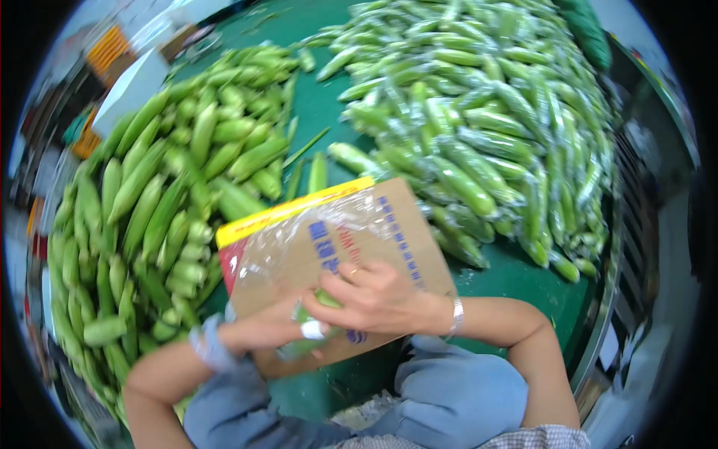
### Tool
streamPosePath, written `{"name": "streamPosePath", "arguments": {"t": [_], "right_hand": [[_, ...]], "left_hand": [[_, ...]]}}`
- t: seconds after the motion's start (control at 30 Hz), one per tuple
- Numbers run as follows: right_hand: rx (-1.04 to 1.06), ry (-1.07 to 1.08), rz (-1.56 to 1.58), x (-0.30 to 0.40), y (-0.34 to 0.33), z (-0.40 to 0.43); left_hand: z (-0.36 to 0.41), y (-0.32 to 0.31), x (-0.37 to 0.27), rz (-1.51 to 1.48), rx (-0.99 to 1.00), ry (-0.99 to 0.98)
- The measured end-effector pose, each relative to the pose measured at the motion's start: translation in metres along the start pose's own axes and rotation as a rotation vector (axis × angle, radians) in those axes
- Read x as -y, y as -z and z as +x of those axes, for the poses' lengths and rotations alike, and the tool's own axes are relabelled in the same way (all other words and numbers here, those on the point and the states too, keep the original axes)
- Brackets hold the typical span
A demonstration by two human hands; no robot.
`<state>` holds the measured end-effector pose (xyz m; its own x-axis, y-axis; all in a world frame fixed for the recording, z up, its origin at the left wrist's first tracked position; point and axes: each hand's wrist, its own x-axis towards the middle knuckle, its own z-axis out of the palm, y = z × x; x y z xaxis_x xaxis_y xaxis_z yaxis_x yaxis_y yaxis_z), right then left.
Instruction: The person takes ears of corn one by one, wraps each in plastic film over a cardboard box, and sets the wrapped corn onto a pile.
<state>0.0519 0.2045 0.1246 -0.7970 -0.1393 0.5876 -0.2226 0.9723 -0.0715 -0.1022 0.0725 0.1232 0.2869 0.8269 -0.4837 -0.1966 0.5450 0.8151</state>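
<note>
An ear of corn in green husk (321,303), partly under clear film, is held between my two hands over a cling-film carton (314,241). My right hand (370,297), wearing a ring, has its fingers curled over the upper end of the ear. My left hand (286,325), with a white wrap on one finger, is at the ear's lower left side, slightly blurred. The carton is brown with a yellow edge strip, bears printing and lies tilted across my lap and the green surface. Clear film (280,230) stretches wrinkled over its upper left part.
Unwrapped ears of corn (151,207) are heaped on the left. Film-wrapped ears (477,129) form a large pile on the right. Green table surface (314,95) shows between them. A metal rail (611,303) runs along the right side. A white foam box (132,90) stands at the upper left.
</note>
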Motion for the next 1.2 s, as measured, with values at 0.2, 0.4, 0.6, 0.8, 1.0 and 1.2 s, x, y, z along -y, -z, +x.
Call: {"name": "streamPosePath", "arguments": {"t": [0.2,0.4,0.6,0.8,1.0,1.2], "right_hand": [[0.168,-0.302,0.35,-0.043,-0.028,-0.019],[-0.155,-0.916,-0.207,-0.235,0.031,-0.062],[0.475,-1.064,0.03,-0.159,0.01,-0.059],[0.631,-0.838,-0.098,-0.09,-0.024,-0.08],[0.558,-0.888,-0.19,-0.098,-0.078,-0.068],[0.414,-1.237,1.032,-0.114,-0.051,-0.086]], "left_hand": [[0.032,0.014,0.024,-0.74,0.276,0.166],[0.113,0.191,0.006,-0.293,-0.718,-0.014],[0.235,0.295,0.031,0.79,-0.961,0.272],[0.305,0.283,0.027,0.932,-0.638,0.443],[0.239,0.28,0.008,0.449,-0.908,-0.435],[0.088,0.184,-0.04,1.22,-0.797,-0.545]]}}
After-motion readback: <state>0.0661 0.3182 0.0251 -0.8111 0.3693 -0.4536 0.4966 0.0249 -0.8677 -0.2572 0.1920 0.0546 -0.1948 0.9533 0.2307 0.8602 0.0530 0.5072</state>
